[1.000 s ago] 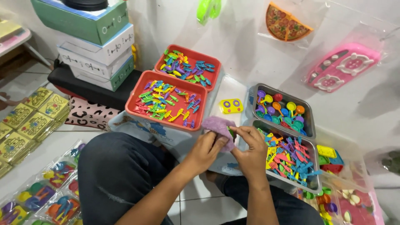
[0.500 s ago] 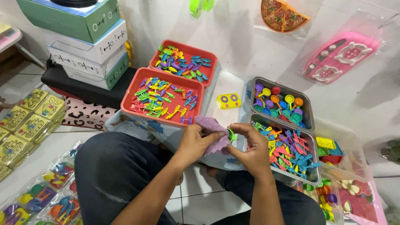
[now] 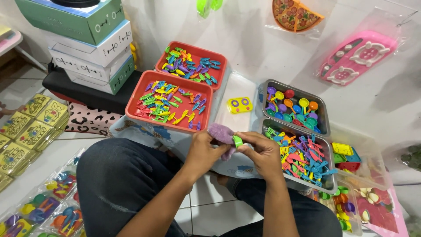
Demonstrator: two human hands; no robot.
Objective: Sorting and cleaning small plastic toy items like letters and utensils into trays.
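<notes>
Purple cloth (image 3: 221,134) sits bunched between both hands just above my lap, in front of the near red tray (image 3: 170,105). My left hand (image 3: 202,151) is closed around the cloth, thumb on top, fingers tucked under the fold. My right hand (image 3: 263,151) pinches a small green plastic piece (image 3: 237,141) between thumb and forefinger, pressing it against the cloth's edge. Both hands are narrow and holding, nothing slack.

As I judge it, the step in hand is wiping the green piece with the cloth. To do that well, I would keep the left hand steady as a pad and let the right hand turn the piece, so each face meets fresh fabric. The pinch should stay light but sure: the piece is small and smooth, and it could slip and drop among the loose pieces nearby.

Around me lie a second red tray (image 3: 193,63) of mixed coloured pieces, a metal tray of round spoons (image 3: 294,106), and a nearer metal tray of tiny forks and spatulas (image 3: 302,153). A yellow toy (image 3: 239,105) rests on the white lid (image 3: 239,118) between the trays. Stacked boxes (image 3: 90,48) stand to the left, well apart.
</notes>
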